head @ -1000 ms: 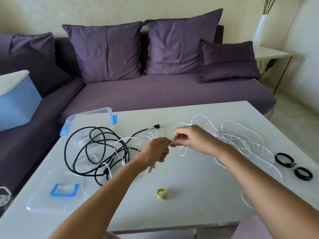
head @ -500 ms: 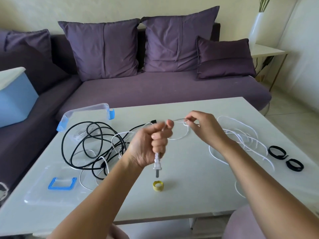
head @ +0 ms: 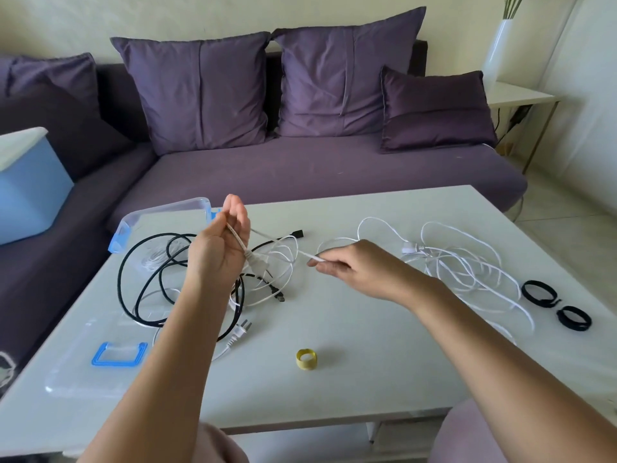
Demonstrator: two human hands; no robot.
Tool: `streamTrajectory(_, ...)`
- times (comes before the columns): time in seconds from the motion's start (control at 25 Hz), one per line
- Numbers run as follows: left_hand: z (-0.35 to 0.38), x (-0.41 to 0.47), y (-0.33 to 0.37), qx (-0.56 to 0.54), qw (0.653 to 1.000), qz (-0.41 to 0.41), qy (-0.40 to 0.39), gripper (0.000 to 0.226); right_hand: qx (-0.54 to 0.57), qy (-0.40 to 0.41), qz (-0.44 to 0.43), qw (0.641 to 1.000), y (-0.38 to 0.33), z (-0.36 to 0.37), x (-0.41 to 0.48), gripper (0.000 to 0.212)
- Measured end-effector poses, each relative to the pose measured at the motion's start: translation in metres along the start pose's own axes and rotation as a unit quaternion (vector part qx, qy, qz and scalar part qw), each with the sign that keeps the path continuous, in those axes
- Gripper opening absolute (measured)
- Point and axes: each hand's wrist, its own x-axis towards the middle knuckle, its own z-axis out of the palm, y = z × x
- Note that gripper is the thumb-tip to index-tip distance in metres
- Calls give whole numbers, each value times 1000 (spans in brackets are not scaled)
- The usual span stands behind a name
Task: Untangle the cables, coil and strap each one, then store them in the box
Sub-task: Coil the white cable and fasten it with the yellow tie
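Observation:
My left hand (head: 220, 248) is raised above the table and holds a white cable near its plug (head: 258, 262), which hangs below the palm. My right hand (head: 350, 265) pinches the same white cable a short way along, low over the table. The rest of that white cable (head: 467, 259) lies in loose loops at the right. A black cable (head: 147, 279) is tangled with another white cable at the left. The clear box (head: 160, 212) with blue clips sits at the far left of the table.
The box's clear lid (head: 83, 369) with a blue handle lies near the front left. A yellow strap roll (head: 306, 359) sits at the front centre, two black straps (head: 554, 305) at the right edge. Behind the white table (head: 367, 379) is a purple sofa.
My left hand lifted up and left with the plug end. My right hand dropped lower and slid along the white cable, drawing out a length between the hands.

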Motion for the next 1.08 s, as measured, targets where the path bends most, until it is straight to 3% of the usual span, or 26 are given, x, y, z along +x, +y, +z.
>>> streamTrajectory(0.12,-2,-3,-10,139,989,44,-33,34,-96,-17,-16,995,-11,11,-5,32)
streamTrajectory(0.2,-5,-7,-19,286,955,79,-26,35,-158,-36,-41,986,-18,20,-8,31)
streamTrajectory(0.24,-7,-9,-24,403,907,123,-9,34,-175,-41,-57,982,-21,24,-9,31)
streamTrajectory(0.32,-11,-15,-37,630,738,242,9,32,-177,-39,-80,980,-27,26,-9,29)
streamTrajectory(0.36,-13,-17,-43,689,665,287,-9,29,-164,-37,-83,982,-30,25,-8,28)
streamTrajectory(0.4,-15,-17,-47,720,620,310,-36,27,-146,-43,-84,985,-32,25,-8,27)
streamTrajectory(0.48,-21,-14,-50,756,577,300,-72,25,-107,-64,-94,988,-33,25,-9,30)
streamTrajectory(0.56,-22,-14,-48,785,564,246,-74,26,-93,-46,-113,988,-27,19,-10,37)
streamTrajectory(0.68,-18,-19,-45,795,581,123,-121,29,-70,75,-119,988,-9,-7,-8,34)
streamTrajectory(0.8,-10,-28,-47,745,635,-75,-191,34,-41,220,-125,967,8,-30,-11,29)
streamTrajectory(1.0,3,-40,-41,605,717,-225,-262,58,-39,361,-72,929,35,-60,-18,19)
streamTrajectory(1.08,2,-37,-35,465,763,-314,-319,54,-28,383,-56,922,43,-66,-21,16)
